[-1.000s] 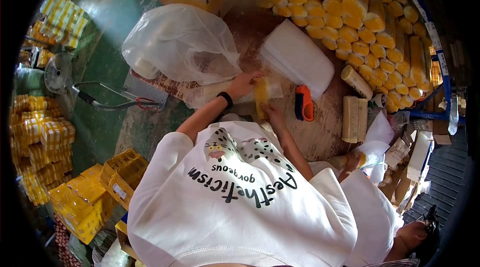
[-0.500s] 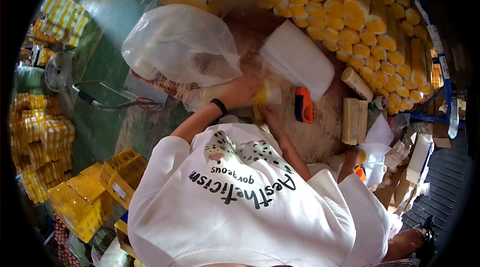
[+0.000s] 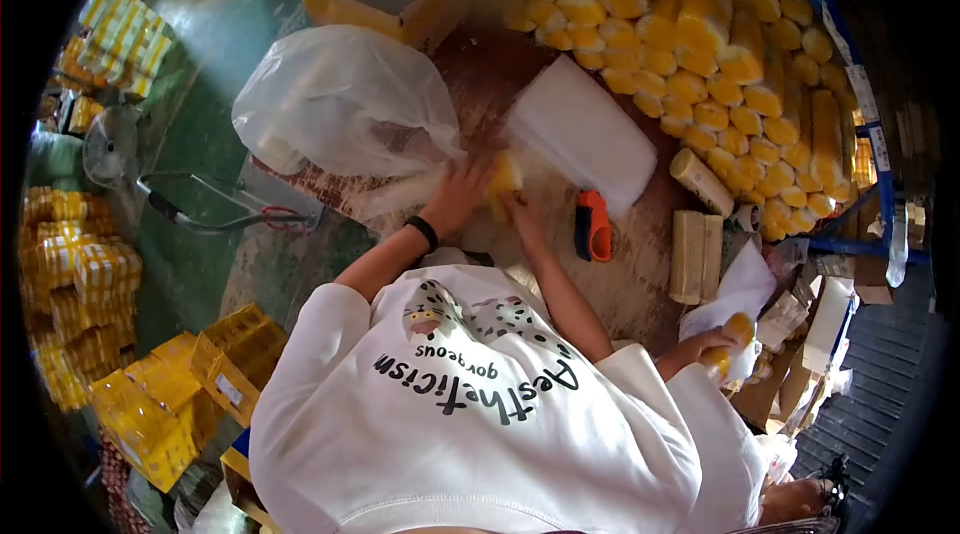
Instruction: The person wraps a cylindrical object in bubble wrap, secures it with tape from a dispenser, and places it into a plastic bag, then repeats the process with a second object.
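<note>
A small yellow roll-shaped bundle point(image 3: 506, 177), blurred by motion, lies between my two hands on the worn wooden table point(image 3: 640, 269). My left hand point(image 3: 462, 192), with a black band on its wrist, has its fingers curled against the bundle's left side. From the near right, my right hand point(image 3: 524, 218) grips its lower end. Whitish translucent wrapping point(image 3: 400, 196) stretches out to the left of my left hand. Just beyond it sits a large clear plastic bag point(image 3: 340, 99). A stack of white foam sheets point(image 3: 585, 129) lies ahead, right of the bundle.
An orange and dark blue tape dispenser point(image 3: 594, 227) stands right of my hands. Many yellow-ended rolls point(image 3: 720, 84) are piled at the far right. Beige blocks point(image 3: 695, 256) sit near them. A co-worker's hand point(image 3: 697, 344) holds a yellow piece at right. Yellow cartons point(image 3: 240, 359) stand at left.
The yellow bundle and both my hands have shifted slightly left, and the white piece at its right no longer shows. The co-worker's hand now shows a yellow piece. The whole view has moved slightly.
</note>
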Motion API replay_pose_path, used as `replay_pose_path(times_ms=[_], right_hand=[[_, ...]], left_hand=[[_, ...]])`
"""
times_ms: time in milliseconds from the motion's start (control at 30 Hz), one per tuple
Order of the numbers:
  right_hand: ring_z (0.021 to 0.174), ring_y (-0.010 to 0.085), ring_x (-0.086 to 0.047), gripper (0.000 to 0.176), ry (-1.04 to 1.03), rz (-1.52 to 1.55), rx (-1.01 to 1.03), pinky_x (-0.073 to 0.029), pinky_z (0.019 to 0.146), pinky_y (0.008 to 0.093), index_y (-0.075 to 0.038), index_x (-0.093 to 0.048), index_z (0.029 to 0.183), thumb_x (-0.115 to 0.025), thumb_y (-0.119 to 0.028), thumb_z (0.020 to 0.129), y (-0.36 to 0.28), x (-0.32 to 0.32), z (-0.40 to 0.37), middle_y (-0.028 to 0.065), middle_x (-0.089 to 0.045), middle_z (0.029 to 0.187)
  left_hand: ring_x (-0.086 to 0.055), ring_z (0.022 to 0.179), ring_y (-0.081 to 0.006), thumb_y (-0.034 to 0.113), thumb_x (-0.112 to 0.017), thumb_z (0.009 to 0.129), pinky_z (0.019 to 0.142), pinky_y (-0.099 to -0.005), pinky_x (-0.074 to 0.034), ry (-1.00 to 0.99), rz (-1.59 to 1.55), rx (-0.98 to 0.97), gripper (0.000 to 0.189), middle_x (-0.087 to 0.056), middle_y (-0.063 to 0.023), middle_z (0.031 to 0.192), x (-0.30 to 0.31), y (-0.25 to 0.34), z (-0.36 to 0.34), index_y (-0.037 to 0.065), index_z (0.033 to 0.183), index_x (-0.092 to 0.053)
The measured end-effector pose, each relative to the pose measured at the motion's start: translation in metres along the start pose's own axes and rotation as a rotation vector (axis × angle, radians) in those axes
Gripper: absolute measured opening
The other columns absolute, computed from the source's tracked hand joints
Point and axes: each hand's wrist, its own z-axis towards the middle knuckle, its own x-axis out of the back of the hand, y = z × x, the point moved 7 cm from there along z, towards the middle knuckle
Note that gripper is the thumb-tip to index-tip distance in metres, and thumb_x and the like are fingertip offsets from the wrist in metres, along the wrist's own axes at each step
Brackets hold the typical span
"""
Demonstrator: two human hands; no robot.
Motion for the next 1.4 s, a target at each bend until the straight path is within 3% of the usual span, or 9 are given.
replay_pose_path(times_ms=[233, 367, 500, 667, 867, 1000, 1133, 1300, 1400], right_hand=[[0.073, 0.0124, -0.055, 0.025, -0.130, 0.195, -0.006, -0.043, 0.064, 0.0263, -0.004, -0.062, 0.089, -0.069, -0.027, 0.081, 0.001, -0.007, 0.001, 0.0019, -0.060, 0.081], [0.076, 0.0184, -0.057, 0.021, 0.123, -0.458, 0.134, -0.045, 0.065, 0.0296, 0.000, -0.058, 0.087, -0.066, -0.016, 0.077, 0.054, 0.010, 0.021, 0.0089, -0.060, 0.083], [0.095, 0.0343, -0.059, 0.040, 0.256, -0.320, 0.128, -0.046, 0.083, 0.0410, 0.000, -0.051, 0.112, -0.062, -0.003, 0.074, -0.066, 0.028, -0.027, 0.0185, -0.060, 0.097], [0.133, 0.0280, -0.032, 0.079, 0.007, -1.151, 0.834, -0.035, 0.101, 0.0483, -0.008, -0.032, 0.139, -0.067, -0.003, 0.069, -0.154, -0.027, -0.034, 0.0132, -0.031, 0.143], [0.140, 0.0266, -0.017, 0.089, -0.102, -1.297, 0.875, -0.025, 0.105, 0.0592, -0.011, -0.021, 0.145, -0.067, -0.005, 0.070, -0.091, -0.041, 0.008, 0.0096, -0.021, 0.150], [0.138, 0.0287, -0.023, 0.080, -0.141, -1.083, 0.688, -0.029, 0.106, 0.0507, -0.009, -0.030, 0.141, -0.070, -0.011, 0.071, -0.145, -0.032, -0.042, 0.0132, -0.027, 0.147], [0.124, 0.0359, -0.041, 0.067, 0.354, -0.864, 0.471, -0.039, 0.100, 0.0453, -0.003, -0.049, 0.127, -0.075, -0.027, 0.070, -0.081, 0.091, -0.012, 0.0213, -0.045, 0.133], [0.097, 0.0387, -0.057, 0.061, 0.358, -1.010, -0.070, -0.046, 0.086, 0.0421, 0.007, -0.052, 0.107, -0.074, -0.038, 0.071, -0.002, 0.172, -0.032, 0.0251, -0.059, 0.105], [0.097, 0.0374, -0.059, 0.063, 0.453, -0.986, -0.096, -0.050, 0.081, 0.0402, 0.005, -0.052, 0.110, -0.073, -0.041, 0.072, 0.050, 0.168, -0.039, 0.0252, -0.060, 0.107]], left_hand=[[-0.046, 0.119, -0.0327, 0.031, -0.070, 0.073, 0.096, -0.0440, -0.040, -0.107, -0.074, 0.022, 0.094, -0.037, -0.0174, 0.141, -0.022, -0.018, 0.010, 0.004, 0.146, -0.018], [-0.050, 0.114, -0.0350, 0.034, -0.072, 0.073, 0.095, -0.0443, -0.042, -0.237, -0.273, 0.048, 0.095, -0.038, -0.0194, 0.140, -0.030, -0.033, 0.020, 0.003, 0.145, -0.019], [-0.049, 0.117, -0.0349, 0.042, -0.071, 0.075, 0.098, -0.0436, -0.040, -0.405, -0.221, 0.058, 0.097, -0.037, -0.0204, 0.140, -0.016, -0.035, 0.024, 0.001, 0.145, -0.018], [-0.041, 0.126, -0.0326, 0.041, -0.061, 0.083, 0.103, -0.0425, -0.036, -0.212, -0.111, -0.089, 0.082, -0.033, -0.0180, 0.145, -0.036, -0.022, 0.011, -0.001, 0.142, -0.024], [-0.036, 0.131, -0.0315, 0.029, -0.051, 0.089, 0.106, -0.0448, -0.031, 0.068, 0.220, 0.065, 0.059, -0.033, -0.0143, 0.146, -0.012, -0.032, -0.044, 0.005, 0.140, -0.034], [-0.043, 0.124, -0.0270, 0.021, -0.052, 0.083, 0.101, -0.0437, -0.037, 0.180, 0.111, -0.170, 0.046, -0.047, -0.0091, 0.132, 0.030, -0.036, -0.107, 0.010, 0.128, -0.050], [-0.043, 0.123, -0.0316, 0.014, -0.055, 0.084, 0.102, -0.0489, -0.033, 0.012, -0.498, -0.084, 0.053, -0.044, -0.0107, 0.135, 0.002, -0.048, -0.152, 0.009, 0.135, -0.043], [-0.045, 0.118, -0.0276, 0.015, -0.061, 0.077, 0.095, -0.0412, -0.041, 0.336, -0.161, 0.253, 0.041, -0.052, -0.0087, 0.122, 0.070, -0.058, -0.138, 0.008, 0.117, -0.056], [-0.047, 0.111, -0.0313, 0.014, -0.061, 0.076, 0.089, -0.0426, -0.044, 0.307, -0.303, 0.378, 0.033, -0.054, -0.0090, 0.112, 0.059, -0.071, -0.128, 0.009, 0.109, -0.058]])
